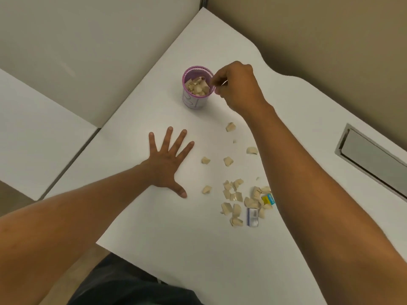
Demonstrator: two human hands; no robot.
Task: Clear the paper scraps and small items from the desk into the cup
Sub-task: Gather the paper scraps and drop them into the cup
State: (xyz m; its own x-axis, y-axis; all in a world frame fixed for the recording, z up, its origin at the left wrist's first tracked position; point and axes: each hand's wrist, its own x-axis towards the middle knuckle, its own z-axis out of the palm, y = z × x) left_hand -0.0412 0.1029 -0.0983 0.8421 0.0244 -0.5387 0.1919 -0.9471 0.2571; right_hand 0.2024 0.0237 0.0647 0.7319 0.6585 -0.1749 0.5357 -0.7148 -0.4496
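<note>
1. Standing on the white desk [154, 227], the purple mesh cup [196, 100] held a heap of beige paper scraps [197, 86] already inside it.
2. The right hand [239, 86] hovered just beside the cup's rim, fingers curled and pinched together; it seemed to grip something small and pale, though the view was too blurred to say what.
3. The left hand [166, 164] lay flat on the desk, palm down, fingers spread and holding nothing, nearer the person than the cup.
4. More loose scraps [233, 195] lay scattered between the two forearms, well apart from the cup.
5. A small white box [252, 216] and a yellow and blue item [268, 199] lay among them, close to the right forearm.
</note>
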